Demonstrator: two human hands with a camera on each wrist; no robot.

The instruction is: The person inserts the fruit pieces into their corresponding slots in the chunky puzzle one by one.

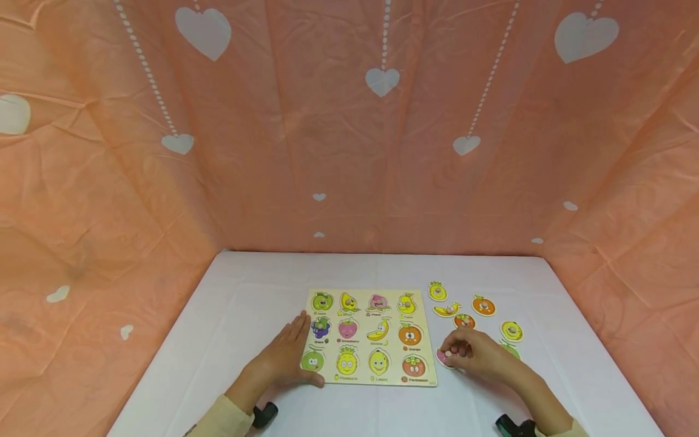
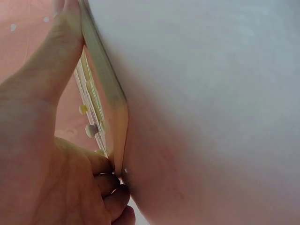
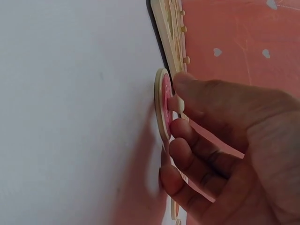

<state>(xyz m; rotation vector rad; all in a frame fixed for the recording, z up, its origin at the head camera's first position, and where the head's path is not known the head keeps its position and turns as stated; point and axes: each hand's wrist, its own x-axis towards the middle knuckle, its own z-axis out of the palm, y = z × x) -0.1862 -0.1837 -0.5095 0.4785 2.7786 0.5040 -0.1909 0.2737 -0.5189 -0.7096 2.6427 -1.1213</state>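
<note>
A wooden fruit puzzle board (image 1: 363,347) lies on the table, with rows of printed fruit pictures. Along its left side rests my left hand (image 1: 286,352), fingers straight against the edge and thumb at the near left corner. The left wrist view shows that hand (image 2: 61,173) beside the board's edge (image 2: 105,89). Just right of the board, my right hand (image 1: 480,355) pinches the knob of a pink puzzle piece (image 1: 443,358) between thumb and fingers. In the right wrist view the round pink piece (image 3: 161,103) is close over the table, its wooden knob (image 3: 176,104) at the fingertips.
Loose fruit pieces lie right of the board: a pineapple (image 1: 437,291), a banana (image 1: 448,310), an orange (image 1: 483,305), a persimmon (image 1: 464,320), a yellow round one (image 1: 512,331) and a green one (image 1: 510,349) partly behind the right hand. A pink curtain (image 1: 349,152) surrounds the white table (image 1: 262,273).
</note>
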